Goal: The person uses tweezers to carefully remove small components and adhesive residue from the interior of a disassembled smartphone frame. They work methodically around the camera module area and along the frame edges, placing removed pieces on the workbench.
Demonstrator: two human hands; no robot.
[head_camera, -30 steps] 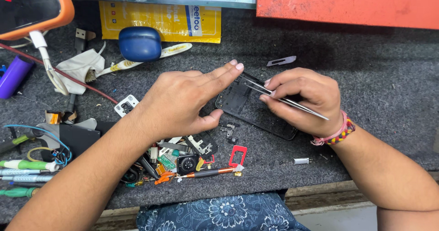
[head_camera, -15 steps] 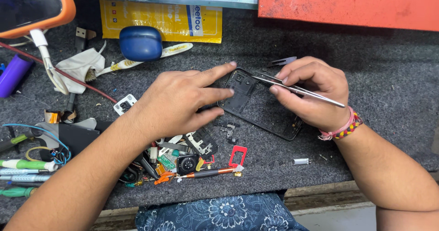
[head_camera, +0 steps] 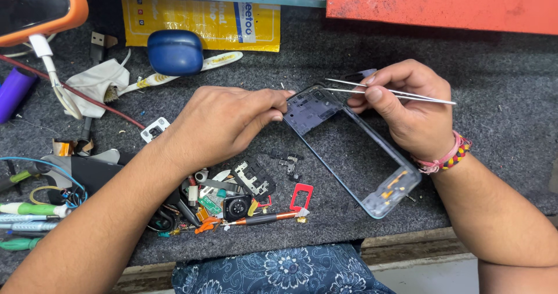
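A dark phone frame (head_camera: 325,115), hollow in its middle, lies slanted on the grey mat (head_camera: 494,90). My left hand (head_camera: 224,122) has its fingertips pinched at the frame's top left corner; I cannot tell whether something small sits between them. My right hand (head_camera: 410,105) grips metal tweezers (head_camera: 395,93), whose tips point left over the frame's top edge. The frame's lower end (head_camera: 390,190) shows small gold contacts.
A heap of small phone parts (head_camera: 238,195) and a red card tray (head_camera: 301,196) lie by my left forearm. Screwdrivers (head_camera: 32,209) rest at the left edge. A blue case (head_camera: 175,51), a toothbrush (head_camera: 192,70), an orange-cased phone (head_camera: 35,6) and a yellow packet (head_camera: 203,23) sit behind.
My left hand's pointing finger has drawn back to a pinch at the frame's corner. My right hand moved right and up with the tweezers, uncovering the frame's hollow middle.
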